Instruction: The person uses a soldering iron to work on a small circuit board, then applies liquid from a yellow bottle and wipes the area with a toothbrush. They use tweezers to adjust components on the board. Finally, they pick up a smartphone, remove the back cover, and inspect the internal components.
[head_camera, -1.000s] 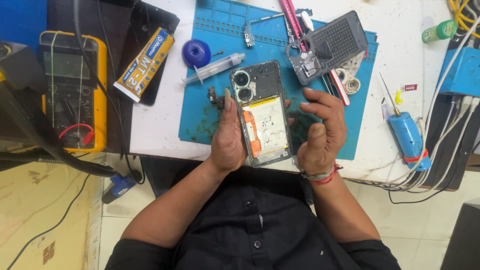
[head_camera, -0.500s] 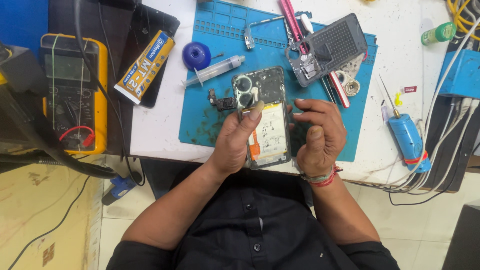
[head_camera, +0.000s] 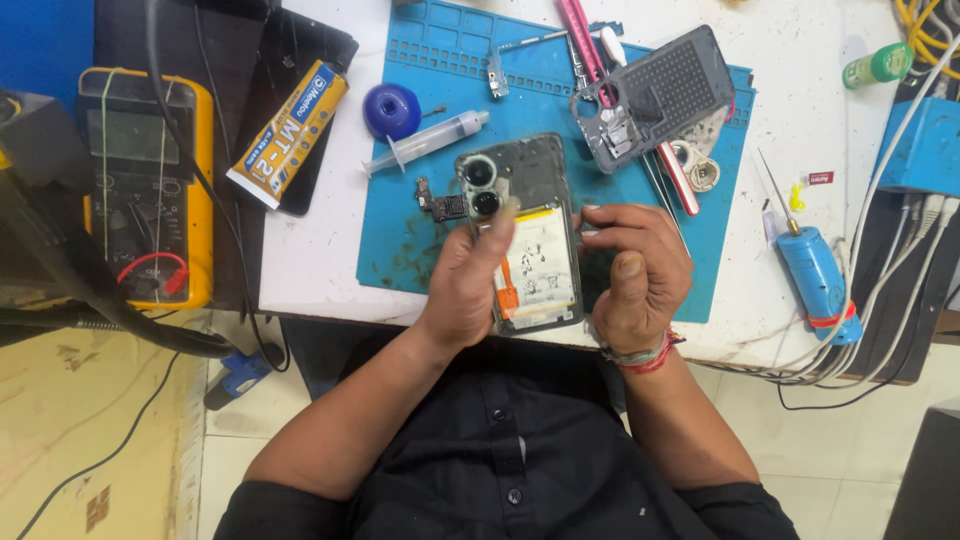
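Note:
An opened smartphone (head_camera: 530, 215) lies back-up over the near edge of a blue repair mat (head_camera: 420, 240), its white battery and two camera lenses showing. My left hand (head_camera: 468, 285) grips the phone's left side, thumb resting on the battery near the cameras. My right hand (head_camera: 635, 275) sits at the phone's right edge with the fingers curled and pinched together over it; whether a small part is between them is hidden. The removed grey back cover (head_camera: 655, 90) rests at the mat's far right.
A syringe (head_camera: 425, 142), blue round cap (head_camera: 391, 108) and small flex part (head_camera: 440, 203) lie on the mat. A glue tube (head_camera: 290, 130) and yellow multimeter (head_camera: 150, 190) sit left. A blue-handled tool (head_camera: 815, 270), green bottle (head_camera: 878, 66) and cables are right.
My left thumb has moved up across the battery toward the cameras. My right hand's fingers have closed in over the phone's right edge. The phone has shifted slightly.

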